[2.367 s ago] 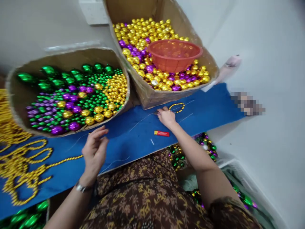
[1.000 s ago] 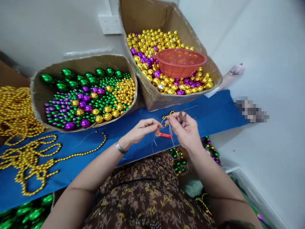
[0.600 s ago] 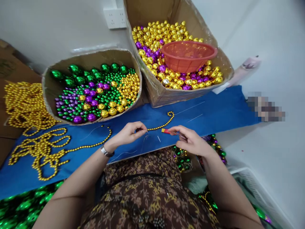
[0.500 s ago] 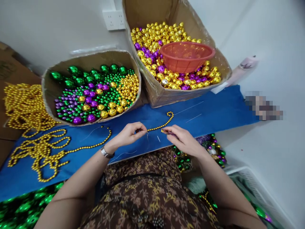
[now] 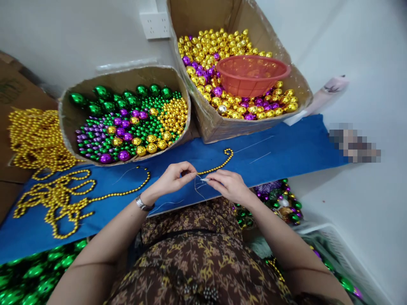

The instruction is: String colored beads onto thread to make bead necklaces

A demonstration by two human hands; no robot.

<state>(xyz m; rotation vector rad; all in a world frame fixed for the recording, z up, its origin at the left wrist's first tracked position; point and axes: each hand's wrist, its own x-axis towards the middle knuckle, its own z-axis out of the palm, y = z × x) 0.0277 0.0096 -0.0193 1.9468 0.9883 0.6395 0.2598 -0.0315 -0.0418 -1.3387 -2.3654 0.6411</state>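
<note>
My left hand [image 5: 174, 178] is closed in a pinch on the near end of a short string of gold beads [image 5: 219, 167], whose far end curls on the blue cloth. Loose thread [image 5: 196, 190] hangs below those fingertips. Just to the right, my right hand [image 5: 231, 185] is closed on a small pale pointed tool [image 5: 205, 180], its tip close to the thread; its exact kind is unclear. A longer gold bead strand [image 5: 117, 195] lies left of my left wrist, joined to a tangled heap [image 5: 68, 195].
Behind my hands stand a carton of mixed green, purple and gold beads [image 5: 63, 127] and a taller carton [image 5: 219, 129]. A red plastic basket [image 5: 251, 84] rests on the taller carton's gold beads. Thread pieces [image 5: 260, 157] lie on the blue cloth [image 5: 299, 148]. Green ornaments [image 5: 34, 271] sit below left.
My right hand has moved left, bringing a pale pointed tip beside my left fingertips. The short white piece seen lying on the cloth no longer shows there. My left hand keeps its pinch.
</note>
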